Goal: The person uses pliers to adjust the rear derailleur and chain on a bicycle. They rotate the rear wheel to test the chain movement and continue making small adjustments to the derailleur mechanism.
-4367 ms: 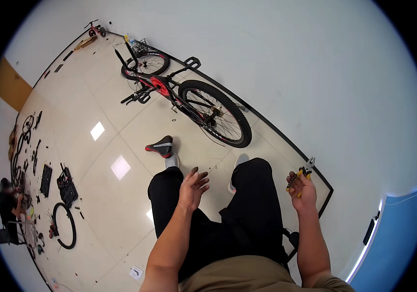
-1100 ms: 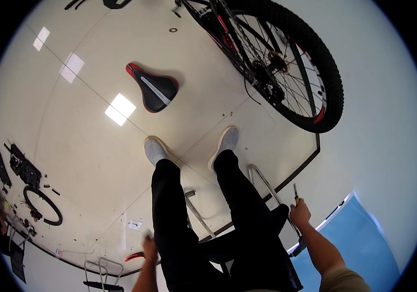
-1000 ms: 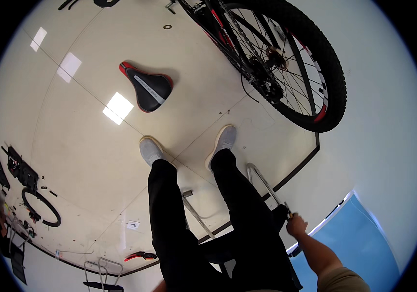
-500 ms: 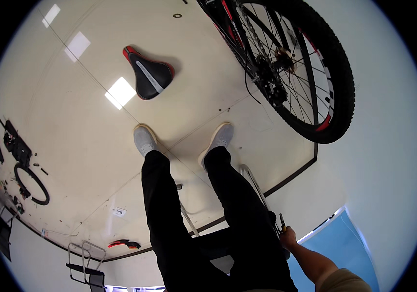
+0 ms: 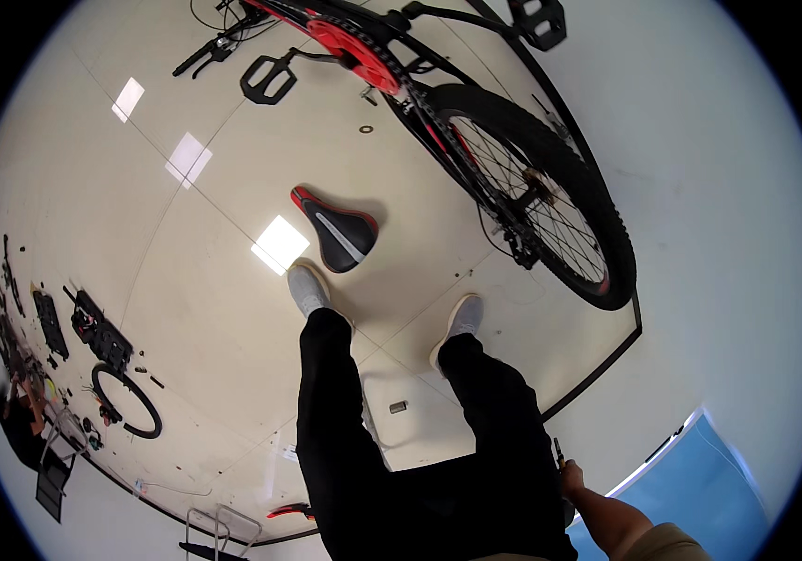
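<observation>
My right hand (image 5: 571,479) is beside my right thigh, at the lower right. Its fingers are closed round a slim tool (image 5: 560,453) with a dark, narrow end and a yellow part; its exact kind is too small to make out. My left hand is out of view. On the floor in front of my left shoe lies a black bicycle saddle (image 5: 343,239) with red edges and a grey stripe. Ahead to the right is a black and red bicycle (image 5: 354,51), its rear wheel (image 5: 616,252) close to the wall. Neither hand touches the bicycle or saddle.
A metal ring (image 5: 366,129) lies between saddle and bicycle. A small grey object (image 5: 398,407) is between my legs. Leftward are a loose tyre (image 5: 150,421), black parts (image 5: 101,332), and a person (image 5: 19,421) by a chair. A red and black piece (image 5: 290,510) lies near the skirting.
The view has shifted up and left, so more of the bicycle shows, including pedals and red chainring. My right hand stays beside the thigh with the tool.
</observation>
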The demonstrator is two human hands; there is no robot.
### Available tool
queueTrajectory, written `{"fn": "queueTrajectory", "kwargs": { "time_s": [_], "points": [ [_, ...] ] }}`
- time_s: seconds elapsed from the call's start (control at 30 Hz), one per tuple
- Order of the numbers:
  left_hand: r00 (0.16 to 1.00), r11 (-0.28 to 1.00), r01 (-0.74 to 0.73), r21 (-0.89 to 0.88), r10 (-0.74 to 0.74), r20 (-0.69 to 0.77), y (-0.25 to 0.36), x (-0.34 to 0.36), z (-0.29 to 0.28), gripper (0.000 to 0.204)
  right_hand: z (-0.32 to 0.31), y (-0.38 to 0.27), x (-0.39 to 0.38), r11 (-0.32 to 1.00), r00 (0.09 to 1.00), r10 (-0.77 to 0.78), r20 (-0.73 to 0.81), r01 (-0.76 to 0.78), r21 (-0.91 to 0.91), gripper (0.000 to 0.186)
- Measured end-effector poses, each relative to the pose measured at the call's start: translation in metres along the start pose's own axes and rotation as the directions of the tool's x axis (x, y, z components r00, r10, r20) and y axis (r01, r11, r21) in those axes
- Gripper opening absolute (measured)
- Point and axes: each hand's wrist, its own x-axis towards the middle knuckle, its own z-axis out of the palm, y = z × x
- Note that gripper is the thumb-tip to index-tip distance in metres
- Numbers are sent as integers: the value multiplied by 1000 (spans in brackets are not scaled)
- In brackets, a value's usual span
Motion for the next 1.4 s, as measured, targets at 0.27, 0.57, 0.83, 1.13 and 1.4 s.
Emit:
{"fn": "queueTrajectory", "kwargs": {
  "time_s": [0.27,0.57,0.83,1.13,1.4],
  "points": [
    [983,968,168,186,-179,45,-10,-99,-127,50,59,-70,-59,990,999,-12,31,7,139,33],
    [944,868,243,434,-315,101,60,-179,-203,51,194,-104,-68,785,972,-115,207,-39,619,27],
    [846,748,46,662,-382,373,152,-168,-236,52,156,-193,-134,602,964,-68,255,-164,781,31],
    [612,598,-413,687,-376,696,222,-115,-322,53,62,-283,-207,354,976,32,214,-211,911,41],
    [862,841,164,516,-376,339,220,-84,-376,57,112,-301,-236,489,979,80,187,-202,848,50]
  ]
}}
